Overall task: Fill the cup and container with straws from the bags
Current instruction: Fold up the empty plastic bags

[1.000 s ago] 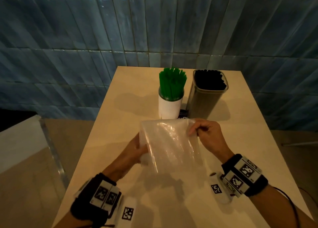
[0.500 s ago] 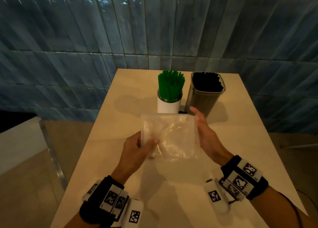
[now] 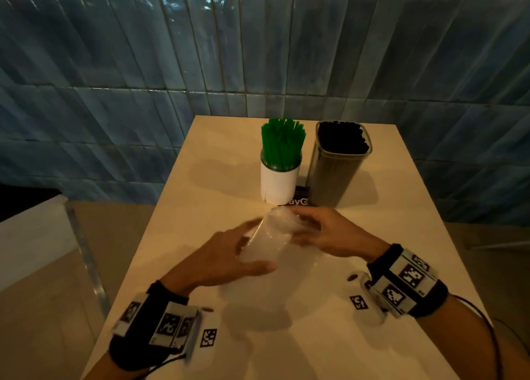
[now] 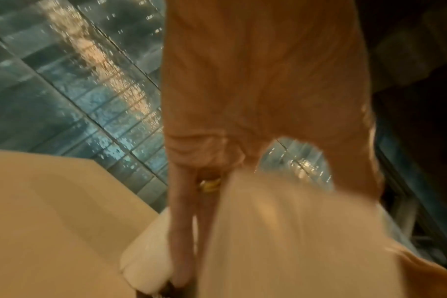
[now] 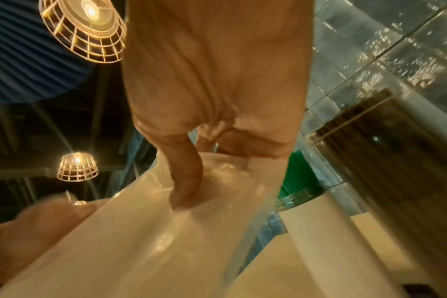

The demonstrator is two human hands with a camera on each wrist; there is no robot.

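Observation:
A white cup [image 3: 279, 184] packed with green straws [image 3: 282, 141] stands at the back of the table, beside a clear container [image 3: 335, 176] full of black straws [image 3: 342, 140]. Just in front of them both hands hold a clear plastic bag [image 3: 269, 236], crumpled into a narrow strip, with no straws visible in it. My right hand [image 3: 312, 230] pinches its far end, and in the right wrist view the thumb [image 5: 184, 177] presses into the film [image 5: 153, 242]. My left hand [image 3: 243, 250] is blurred, its fingers [image 4: 181, 231] lying straight along the bag [image 4: 281, 231].
The beige table [image 3: 401, 236] is narrow, with edges close on both sides, and backs onto a blue tiled wall [image 3: 200, 50]. A small dark label [image 3: 299, 197] lies between cup and container. A pale counter with a glass edge [image 3: 34, 236] sits lower left.
The bag was spread flat between both hands; it is now bunched narrow and lower, near the table. The left hand has swept across it and the right has closed on its far end.

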